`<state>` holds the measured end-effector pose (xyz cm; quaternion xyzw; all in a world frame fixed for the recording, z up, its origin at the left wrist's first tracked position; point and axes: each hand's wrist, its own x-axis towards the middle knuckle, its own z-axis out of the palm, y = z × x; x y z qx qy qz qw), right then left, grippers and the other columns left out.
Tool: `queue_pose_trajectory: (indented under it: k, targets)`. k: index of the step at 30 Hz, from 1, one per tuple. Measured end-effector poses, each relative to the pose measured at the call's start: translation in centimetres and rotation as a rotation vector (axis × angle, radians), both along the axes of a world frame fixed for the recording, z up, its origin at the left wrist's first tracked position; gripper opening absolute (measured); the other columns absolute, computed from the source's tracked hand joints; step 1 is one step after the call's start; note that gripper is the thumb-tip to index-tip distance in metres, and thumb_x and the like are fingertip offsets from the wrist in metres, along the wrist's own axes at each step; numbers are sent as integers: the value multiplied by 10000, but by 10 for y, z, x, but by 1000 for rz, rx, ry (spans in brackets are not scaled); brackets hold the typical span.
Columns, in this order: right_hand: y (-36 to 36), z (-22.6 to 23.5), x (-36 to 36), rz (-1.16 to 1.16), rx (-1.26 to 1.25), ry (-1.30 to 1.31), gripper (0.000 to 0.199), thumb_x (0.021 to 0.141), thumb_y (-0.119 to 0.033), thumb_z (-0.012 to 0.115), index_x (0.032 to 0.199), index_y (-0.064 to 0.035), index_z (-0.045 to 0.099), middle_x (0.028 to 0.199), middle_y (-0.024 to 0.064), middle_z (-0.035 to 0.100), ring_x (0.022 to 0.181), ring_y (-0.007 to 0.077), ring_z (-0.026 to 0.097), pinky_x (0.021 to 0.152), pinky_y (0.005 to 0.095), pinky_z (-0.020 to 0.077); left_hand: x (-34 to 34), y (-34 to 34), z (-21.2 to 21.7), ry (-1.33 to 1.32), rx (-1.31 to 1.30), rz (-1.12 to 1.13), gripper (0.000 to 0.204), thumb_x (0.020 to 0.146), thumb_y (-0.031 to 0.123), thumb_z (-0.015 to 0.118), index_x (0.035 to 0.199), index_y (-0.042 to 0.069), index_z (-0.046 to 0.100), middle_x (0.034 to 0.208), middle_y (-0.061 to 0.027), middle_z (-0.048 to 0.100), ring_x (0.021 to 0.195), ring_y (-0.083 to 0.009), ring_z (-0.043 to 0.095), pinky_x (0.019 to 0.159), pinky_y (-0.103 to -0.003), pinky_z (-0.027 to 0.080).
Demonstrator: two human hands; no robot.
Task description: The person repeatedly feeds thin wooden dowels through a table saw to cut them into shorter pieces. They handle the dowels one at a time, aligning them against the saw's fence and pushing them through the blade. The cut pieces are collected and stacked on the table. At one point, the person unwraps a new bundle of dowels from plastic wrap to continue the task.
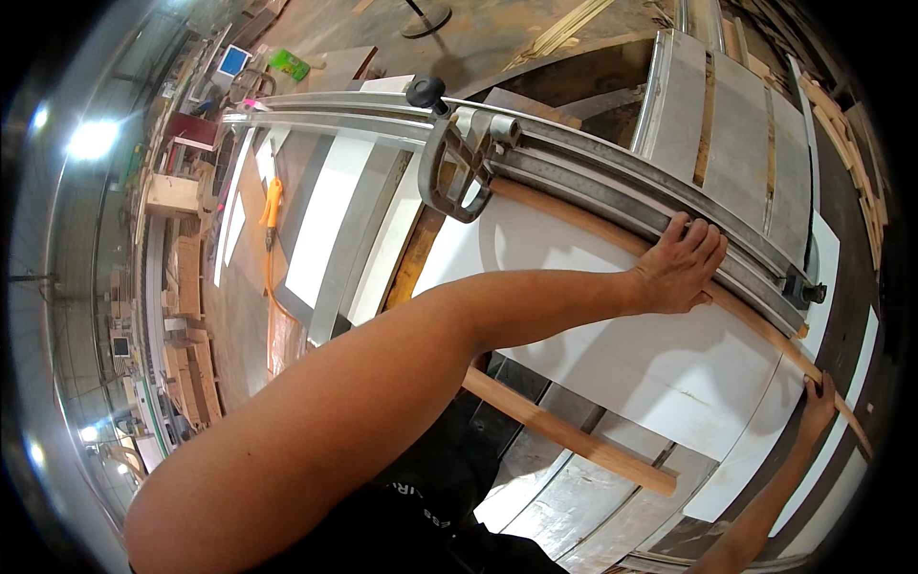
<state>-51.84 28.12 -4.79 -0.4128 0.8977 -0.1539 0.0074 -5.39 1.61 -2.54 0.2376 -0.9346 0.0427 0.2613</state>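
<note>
A long, thin wooden strip [755,320] lies along the near side of a metal rail fence [593,196], running toward the far right. My left hand [681,263] is closed over the strip and the rail edge, fingers curled on the rail and thumb on the near side. Farther right, my right hand [818,402] grips the strip near its end, past the rail. Beneath the strip is a white board [593,335]. A metal bracket [459,167] with a black knob holds the rail left of my left hand.
Close to my body a second wooden strip [574,435] lies across metal table slats. An orange air gun [273,203] with a hose rests at the left, and a green container [289,64] stands farther back. Metal panels [679,115] lie beyond the rail. Wood stacks [191,378] line the left side.
</note>
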Motion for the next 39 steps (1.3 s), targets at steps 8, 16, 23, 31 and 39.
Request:
queue_pose_trajectory:
  k: [8, 16, 23, 31, 39]
  targets:
    - [-5, 8, 11, -97, 46, -107, 493, 910, -181, 778, 1331, 28, 630, 1275, 188, 679, 1106, 282, 655, 1003, 374, 508, 1, -1, 0, -27, 21, -3, 902, 758, 602, 729, 1322, -71, 524, 1225, -193, 499, 1177, -341, 442, 1047, -546, 299]
    - [-1, 9, 21, 5, -108, -134, 422, 865, -78, 788, 1267, -10, 682, 1200, 113, 711, 1044, 205, 670, 981, 335, 526, -10, 0, -16, -69, 137, 68, 902, 812, 619, 695, 1401, -29, 482, 1325, -207, 507, 1240, -349, 476, 1074, -559, 308]
    - [-16, 31, 44, -26, -55, 34, 569, 745, -245, 894, 1202, 33, 701, 1232, 173, 703, 1115, 292, 686, 991, 367, 542, -6, -1, 9, -11, 83, 26, 901, 721, 621, 789, 1320, 4, 524, 1255, -130, 537, 1159, -306, 505, 1034, -513, 326]
    - [-15, 33, 53, -43, -81, 22, 577, 714, -249, 905, 1181, 29, 712, 1251, 176, 694, 1125, 304, 682, 996, 376, 545, -5, -1, 11, 11, 87, 18, 885, 687, 586, 828, 1296, 12, 539, 1227, -123, 550, 1137, -305, 520, 1023, -508, 330]
    - [-12, 32, 47, -19, -81, 20, 580, 710, -263, 908, 1173, 29, 717, 1257, 185, 689, 1136, 310, 679, 997, 385, 547, -6, 1, 13, -7, 95, 29, 887, 676, 578, 837, 1297, 21, 537, 1224, -111, 551, 1142, -292, 519, 1026, -500, 326]
